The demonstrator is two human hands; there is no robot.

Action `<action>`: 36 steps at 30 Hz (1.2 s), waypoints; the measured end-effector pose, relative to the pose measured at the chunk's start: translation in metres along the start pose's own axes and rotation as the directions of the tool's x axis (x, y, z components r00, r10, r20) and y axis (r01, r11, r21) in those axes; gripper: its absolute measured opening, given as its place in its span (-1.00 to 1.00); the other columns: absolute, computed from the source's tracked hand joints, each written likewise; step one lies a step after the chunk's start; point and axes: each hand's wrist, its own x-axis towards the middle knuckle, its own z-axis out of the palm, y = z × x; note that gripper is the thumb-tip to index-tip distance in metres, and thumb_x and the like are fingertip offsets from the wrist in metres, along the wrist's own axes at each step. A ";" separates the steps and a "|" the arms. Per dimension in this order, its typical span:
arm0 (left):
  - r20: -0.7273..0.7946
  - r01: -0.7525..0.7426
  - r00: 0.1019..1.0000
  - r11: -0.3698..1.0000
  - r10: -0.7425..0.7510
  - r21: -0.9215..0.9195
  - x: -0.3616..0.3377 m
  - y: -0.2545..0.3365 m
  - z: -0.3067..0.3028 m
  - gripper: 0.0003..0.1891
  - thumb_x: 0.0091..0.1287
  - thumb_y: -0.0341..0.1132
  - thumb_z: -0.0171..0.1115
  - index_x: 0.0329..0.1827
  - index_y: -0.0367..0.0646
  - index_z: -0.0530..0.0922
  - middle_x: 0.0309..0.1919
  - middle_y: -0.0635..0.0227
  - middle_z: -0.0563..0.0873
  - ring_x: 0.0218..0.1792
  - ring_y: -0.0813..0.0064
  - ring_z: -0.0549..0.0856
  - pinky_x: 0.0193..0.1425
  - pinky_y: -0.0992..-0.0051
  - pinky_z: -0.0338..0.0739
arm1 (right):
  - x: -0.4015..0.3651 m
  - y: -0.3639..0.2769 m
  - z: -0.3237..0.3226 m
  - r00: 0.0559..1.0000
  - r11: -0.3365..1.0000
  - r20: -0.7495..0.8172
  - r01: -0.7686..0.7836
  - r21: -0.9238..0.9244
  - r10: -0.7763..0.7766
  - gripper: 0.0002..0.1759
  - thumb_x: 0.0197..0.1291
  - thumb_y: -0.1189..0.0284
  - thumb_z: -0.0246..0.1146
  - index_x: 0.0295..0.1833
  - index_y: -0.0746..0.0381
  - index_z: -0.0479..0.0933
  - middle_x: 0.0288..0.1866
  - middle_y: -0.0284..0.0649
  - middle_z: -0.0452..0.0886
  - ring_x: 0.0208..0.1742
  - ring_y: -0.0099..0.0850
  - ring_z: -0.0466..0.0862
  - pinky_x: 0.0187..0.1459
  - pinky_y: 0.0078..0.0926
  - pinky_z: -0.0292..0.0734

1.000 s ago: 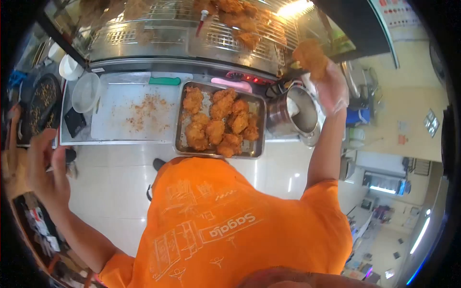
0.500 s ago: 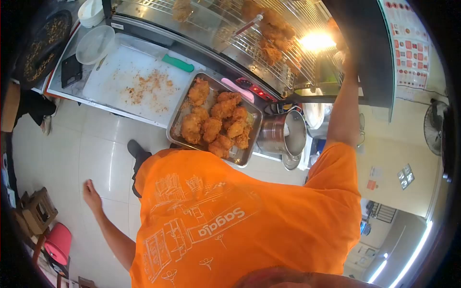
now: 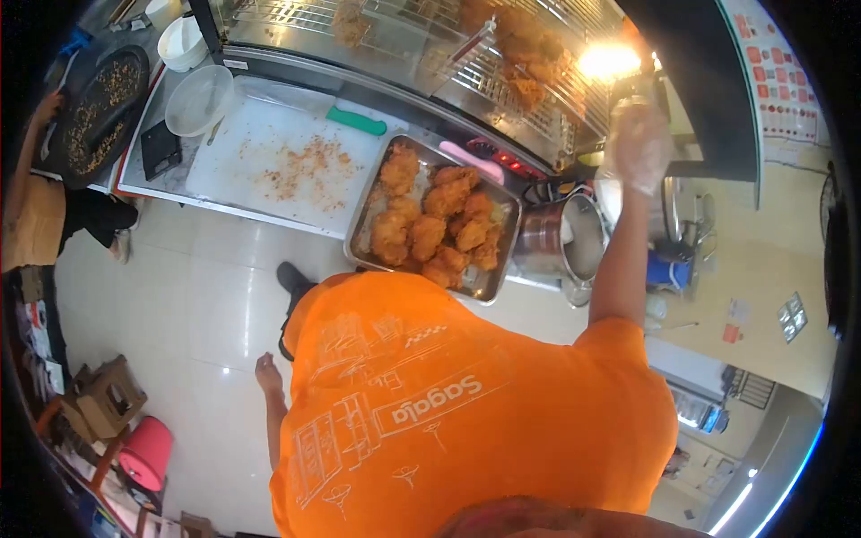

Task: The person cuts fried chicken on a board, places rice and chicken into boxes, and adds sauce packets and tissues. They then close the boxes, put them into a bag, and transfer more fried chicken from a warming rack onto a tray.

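My right hand wears a clear plastic glove and is raised at the right end of the heated display cabinet. Its fingers are blurred, and I cannot tell whether they hold anything. Fried chicken pieces lie on the wire racks behind the glass, beside a bright lamp. Low at my side hangs my left hand, its fingers curled in with nothing showing in them. Between me and the cabinet, a metal tray holds several pieces of fried chicken.
A crumb-covered white cutting board bears a green-handled knife. Nearby are a plastic bowl, a pink-handled tool and a steel pot. Another person's arm reaches by a dark pan at far left.
My right hand has come back out from the cabinet's right end, towards me. My left hand has swung in closer to my body. The whole view has shifted slightly.
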 end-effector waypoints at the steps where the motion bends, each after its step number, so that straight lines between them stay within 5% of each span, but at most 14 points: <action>1: 0.005 -0.067 0.998 0.989 0.067 0.134 -0.004 0.032 -0.007 -0.62 0.55 -0.17 0.09 0.09 -0.35 0.65 -0.11 0.12 0.77 -0.10 0.33 0.70 0.03 0.36 0.55 | -0.023 -0.023 0.003 0.980 0.996 0.197 0.005 0.087 -0.022 -0.76 0.25 0.38 0.21 -0.01 0.18 0.61 -0.05 -0.06 0.68 0.01 -0.07 0.68 -0.07 -0.11 0.61; 3: 0.052 -0.076 0.996 0.995 0.072 0.072 0.021 0.054 -0.016 -0.63 0.52 -0.14 0.13 0.08 -0.32 0.65 -0.34 0.30 0.64 -0.34 0.49 0.55 -0.20 0.43 0.48 | -0.059 -0.077 0.007 0.804 0.927 0.462 0.311 0.210 -0.375 -0.73 0.15 0.46 0.21 0.00 0.15 0.58 -0.09 -0.06 0.62 -0.09 -0.12 0.68 -0.11 -0.15 0.62; 4: 0.044 -0.138 0.990 0.990 0.136 0.041 0.029 0.067 -0.018 -0.63 0.51 -0.13 0.15 0.07 -0.31 0.64 -0.41 0.36 0.59 -0.40 0.54 0.49 -0.27 0.45 0.44 | -0.072 -0.104 0.003 0.767 0.789 0.270 0.454 0.414 -0.583 -0.76 0.19 0.47 0.21 -0.01 0.14 0.55 -0.11 -0.09 0.62 -0.11 -0.12 0.66 -0.12 -0.16 0.58; 6: 0.071 -0.154 0.986 0.984 0.148 0.093 0.040 0.109 -0.032 -0.63 0.50 -0.12 0.17 0.06 -0.29 0.64 -0.43 0.39 0.58 -0.42 0.56 0.49 -0.29 0.46 0.43 | -0.117 -0.143 0.014 0.792 0.668 0.501 -0.165 0.725 -0.349 -0.87 0.34 0.39 0.17 -0.23 0.22 0.51 -0.25 -0.10 0.63 -0.19 -0.06 0.62 -0.11 -0.06 0.49; 10: 0.044 -0.243 0.970 0.966 0.240 0.092 0.055 0.178 -0.054 -0.63 0.50 -0.10 0.18 0.05 -0.27 0.63 -0.43 0.39 0.58 -0.42 0.59 0.48 -0.30 0.48 0.42 | -0.201 -0.151 0.059 0.921 0.607 0.330 -0.144 0.782 -0.208 -0.79 0.32 0.29 0.20 -0.14 0.17 0.65 -0.19 -0.13 0.70 -0.10 -0.08 0.67 -0.01 -0.16 0.55; 12: 0.057 -0.243 0.969 0.966 0.239 0.085 0.068 0.189 -0.058 -0.64 0.49 -0.10 0.19 0.04 -0.25 0.64 -0.43 0.39 0.58 -0.43 0.60 0.48 -0.32 0.48 0.42 | -0.215 -0.147 0.041 0.639 0.822 0.686 -0.143 0.551 -0.348 -0.58 0.17 0.44 0.24 0.18 0.07 0.60 0.20 -0.15 0.67 0.21 -0.10 0.64 0.25 -0.23 0.53; 14: 0.095 -0.228 0.971 0.967 0.218 0.113 0.073 0.191 -0.058 -0.65 0.49 -0.09 0.20 0.04 -0.22 0.64 -0.43 0.38 0.58 -0.45 0.60 0.49 -0.35 0.48 0.41 | -0.233 -0.157 0.038 0.854 0.811 0.430 -0.017 0.584 -0.292 -0.38 0.08 0.53 0.26 0.33 0.00 0.52 0.36 -0.14 0.58 0.33 -0.09 0.58 0.35 -0.24 0.49; 15: 0.125 -0.216 0.972 0.965 0.198 0.147 0.073 0.188 -0.053 -0.66 0.48 -0.09 0.20 0.05 -0.20 0.64 -0.44 0.37 0.58 -0.46 0.60 0.49 -0.37 0.47 0.41 | -0.228 -0.165 0.020 0.703 0.889 0.666 -0.105 0.446 -0.251 -0.17 -0.02 0.56 0.27 0.49 -0.02 0.37 0.52 0.03 0.35 0.48 -0.05 0.45 0.46 -0.21 0.40; 18: 0.240 -0.262 0.947 0.943 0.211 0.205 0.091 0.159 -0.044 -0.67 0.45 -0.10 0.23 0.05 -0.16 0.65 -0.47 0.35 0.60 -0.54 0.56 0.53 -0.46 0.45 0.44 | -0.255 -0.171 0.030 0.807 0.908 0.560 -0.075 0.413 -0.188 -0.24 0.02 0.58 0.24 0.44 -0.01 0.44 0.43 0.05 0.46 0.39 0.02 0.51 0.36 -0.16 0.47; 21: 0.280 -0.217 0.951 0.933 0.135 0.289 0.078 0.167 -0.038 -0.69 0.42 -0.14 0.23 0.05 -0.16 0.65 -0.45 0.31 0.64 -0.54 0.54 0.57 -0.46 0.47 0.48 | -0.211 -0.156 -0.011 0.597 0.916 0.791 -0.227 0.330 -0.137 -0.30 0.05 0.58 0.24 0.38 -0.04 0.51 0.27 0.02 0.57 0.26 0.02 0.57 0.23 -0.15 0.52; 27: 0.258 -0.215 0.953 0.953 0.158 0.211 0.104 0.155 -0.037 -0.72 0.40 -0.17 0.23 0.03 -0.13 0.66 -0.50 0.31 0.64 -0.58 0.54 0.55 -0.52 0.45 0.46 | -0.275 -0.130 0.057 0.927 0.687 0.311 -0.087 0.721 -0.209 -0.49 0.04 0.54 0.29 0.17 0.01 0.62 0.07 -0.08 0.67 0.11 -0.06 0.64 0.12 -0.12 0.56; 30: 0.244 -0.221 0.953 0.964 0.181 0.145 0.120 0.153 -0.038 -0.76 0.41 -0.21 0.23 0.01 -0.14 0.66 -0.51 0.31 0.64 -0.60 0.55 0.55 -0.54 0.44 0.45 | -0.247 -0.119 0.020 0.886 0.651 0.417 -0.196 0.733 -0.203 -0.55 0.02 0.56 0.33 0.09 0.10 0.62 0.06 -0.09 0.68 0.08 -0.07 0.66 0.12 -0.13 0.59; 34: 0.202 -0.222 0.959 0.970 0.200 0.094 0.099 0.180 -0.032 -0.75 0.44 -0.21 0.21 0.03 -0.15 0.64 -0.46 0.34 0.62 -0.55 0.58 0.53 -0.48 0.50 0.44 | -0.189 -0.081 0.021 0.983 0.534 0.185 -0.151 0.832 -0.011 -0.60 0.11 0.51 0.45 0.09 0.21 0.57 0.05 -0.20 0.69 0.07 -0.27 0.68 0.11 -0.32 0.59; 36: 0.168 -0.203 0.967 0.977 0.191 0.061 0.075 0.192 -0.026 -0.75 0.44 -0.21 0.21 0.04 -0.15 0.63 -0.45 0.35 0.61 -0.54 0.59 0.53 -0.46 0.52 0.44 | -0.120 -0.052 -0.025 0.952 0.680 0.266 -0.296 0.671 0.152 -0.63 0.16 0.45 0.44 0.08 0.26 0.59 -0.01 -0.19 0.69 0.00 -0.33 0.67 0.08 -0.37 0.57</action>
